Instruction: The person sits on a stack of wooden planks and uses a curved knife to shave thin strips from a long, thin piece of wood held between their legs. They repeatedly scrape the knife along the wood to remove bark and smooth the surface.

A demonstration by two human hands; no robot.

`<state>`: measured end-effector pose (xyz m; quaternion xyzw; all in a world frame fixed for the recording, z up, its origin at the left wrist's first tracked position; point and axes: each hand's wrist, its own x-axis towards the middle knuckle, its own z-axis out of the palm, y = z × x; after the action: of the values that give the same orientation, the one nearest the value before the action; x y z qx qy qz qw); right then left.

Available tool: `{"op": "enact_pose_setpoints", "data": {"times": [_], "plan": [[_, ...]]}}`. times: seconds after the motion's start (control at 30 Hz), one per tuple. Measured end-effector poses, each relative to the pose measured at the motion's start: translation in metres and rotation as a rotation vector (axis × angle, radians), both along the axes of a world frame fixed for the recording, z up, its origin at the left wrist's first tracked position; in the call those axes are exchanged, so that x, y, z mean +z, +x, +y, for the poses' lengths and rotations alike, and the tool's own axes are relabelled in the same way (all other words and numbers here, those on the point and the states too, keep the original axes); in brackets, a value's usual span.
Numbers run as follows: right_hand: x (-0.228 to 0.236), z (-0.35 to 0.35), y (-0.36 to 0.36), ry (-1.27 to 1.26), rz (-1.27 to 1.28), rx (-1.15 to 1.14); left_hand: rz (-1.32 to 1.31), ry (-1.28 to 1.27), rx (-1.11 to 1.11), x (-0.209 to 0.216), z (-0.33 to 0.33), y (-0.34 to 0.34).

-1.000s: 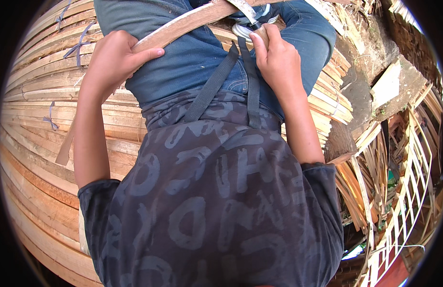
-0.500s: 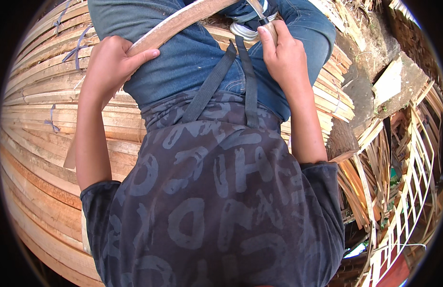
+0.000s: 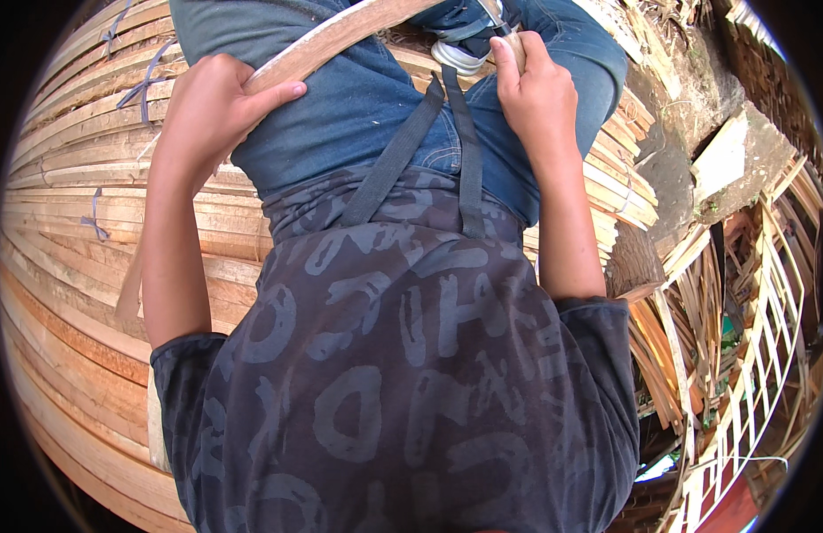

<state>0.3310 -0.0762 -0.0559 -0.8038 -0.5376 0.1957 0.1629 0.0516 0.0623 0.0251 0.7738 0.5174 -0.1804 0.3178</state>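
Observation:
My left hand [image 3: 212, 111] is closed round one end of a long flat wooden strip [image 3: 345, 37], its thumb lying along the near edge. The strip slants across my left thigh and leaves the picture at the top. My right hand [image 3: 540, 98] grips a blade tool by its short wooden handle [image 3: 517, 49], thumb pressed along the side. Past a dark collar, the narrow metal blade [image 3: 493, 12] points up beside the strip's far part. The blade's tip lies beyond the upper edge, so contact between it and the strip cannot be made out.
Stacked wooden strips [image 3: 83, 275] lie under and left of me, some bundled with bluish ties [image 3: 143, 86]. At right are a stone block [image 3: 735, 160], a wood block [image 3: 636, 266], loose slats [image 3: 660, 364] and a pale lattice frame [image 3: 749, 391]. My jeans and shoe border the work.
My left hand has shifted slightly up and right with the wooden strip. My right hand has edged up and right with the blade tool. Both grips look the same.

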Motion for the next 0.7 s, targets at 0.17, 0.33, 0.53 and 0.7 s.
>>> {"op": "enact_pose_setpoints", "data": {"times": [0.17,0.33,0.53,0.7], "plan": [[0.022,0.017,-0.024,-0.020,0.012,0.081,-0.003,0.015,-0.013,-0.001,0.000,0.000],[0.005,0.022,0.001,-0.131,-0.155,-0.047,-0.045,0.030,0.019,0.004,-0.004,0.002],[-0.002,0.001,0.048,-0.171,-0.109,-0.136,-0.047,0.077,-0.064,-0.003,0.000,0.001],[0.026,0.021,0.000,-0.105,0.064,-0.043,-0.001,0.081,-0.036,-0.001,-0.002,0.002]]}}
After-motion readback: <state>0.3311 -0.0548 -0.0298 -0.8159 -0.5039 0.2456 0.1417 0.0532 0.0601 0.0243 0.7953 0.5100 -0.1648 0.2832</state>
